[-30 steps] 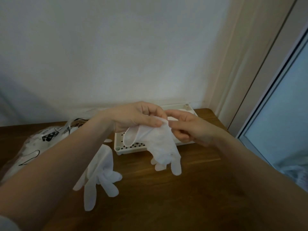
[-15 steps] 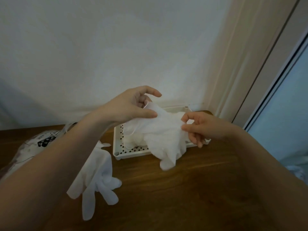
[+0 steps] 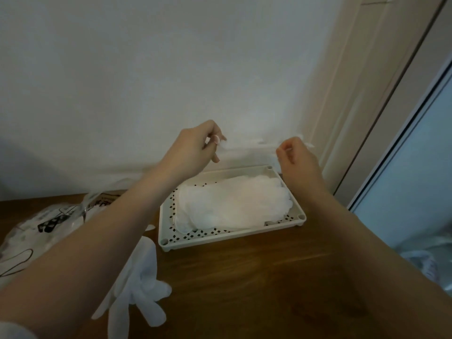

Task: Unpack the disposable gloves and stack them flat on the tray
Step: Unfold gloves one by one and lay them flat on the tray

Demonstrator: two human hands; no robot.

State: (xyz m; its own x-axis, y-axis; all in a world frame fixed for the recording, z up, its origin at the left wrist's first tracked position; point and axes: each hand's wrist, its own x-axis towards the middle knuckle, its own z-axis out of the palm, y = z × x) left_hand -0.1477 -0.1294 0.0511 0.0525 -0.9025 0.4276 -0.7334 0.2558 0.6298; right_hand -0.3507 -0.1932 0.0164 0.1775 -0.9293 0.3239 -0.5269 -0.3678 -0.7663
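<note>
The white wall (image 3: 146, 81) filled the upper view, with a beige door frame (image 3: 362, 94) and a pale glass panel (image 3: 415, 167) to the right. The wooden counter (image 3: 256, 277) ran up to the wall, and its near half lay bare in front of the tray. The plastic glove package (image 3: 44, 223) sat at the counter's left edge, partly hidden by the left forearm. The perforated cream tray (image 3: 171, 244) stood close to the wall near the counter's right corner, and a flat stack of gloves (image 3: 232, 206) covered most of its floor, leaving a strip of holes along the near and left rims. Loose gloves (image 3: 139, 285) lay on the counter just left of the tray's near corner.

The left hand (image 3: 193, 152) and right hand (image 3: 298, 162) were raised above the tray's far edge, apart from each other, each with a pinching grip of thumb and fingers on one end of a thin glove (image 3: 247, 146) stretched between them; against the wall it was faint, so its outline was hard to make out.

Half a second before, the hands had been closer together and lower, with the glove hanging bunched in front of the tray; it had since been pulled out flat and lifted higher.
</note>
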